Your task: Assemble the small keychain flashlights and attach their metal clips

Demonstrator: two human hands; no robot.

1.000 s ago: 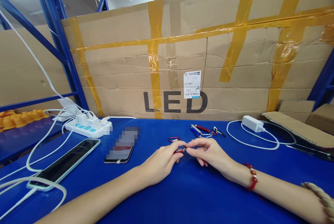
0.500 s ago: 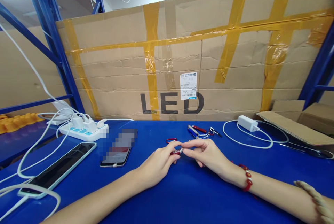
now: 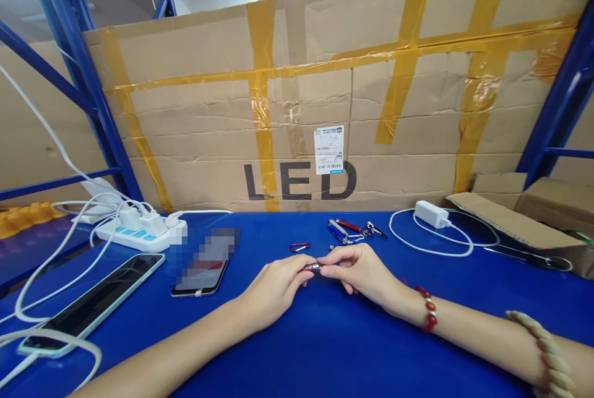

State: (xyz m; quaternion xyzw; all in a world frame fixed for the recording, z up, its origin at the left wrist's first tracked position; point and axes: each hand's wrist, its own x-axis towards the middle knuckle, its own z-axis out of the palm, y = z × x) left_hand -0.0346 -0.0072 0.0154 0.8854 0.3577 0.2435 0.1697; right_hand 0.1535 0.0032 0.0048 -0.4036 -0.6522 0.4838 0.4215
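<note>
My left hand (image 3: 277, 288) and my right hand (image 3: 359, 271) meet over the blue table (image 3: 325, 348), fingertips pinched from both sides on a small red and silver cylinder (image 3: 312, 267), a tiny keychain flashlight by its look. A red carabiner clip (image 3: 299, 247) lies just behind my left fingers. Further back sit a blue and a red mini flashlight with key rings (image 3: 348, 230). A red bead bracelet is on my right wrist.
Two phones lie at the left: a dark one (image 3: 202, 275) and a larger light-blue one (image 3: 90, 304) on a cable. A white power strip (image 3: 139, 234) with chargers and cords is behind them. A white adapter (image 3: 431, 214) with cable, a taped cardboard wall (image 3: 325, 107), flat cardboard (image 3: 515, 224) right.
Both hands stay pinched on the small cylinder, which now lies more level between the fingertips. The camera has drifted right, so everything sits a little further left in view.
</note>
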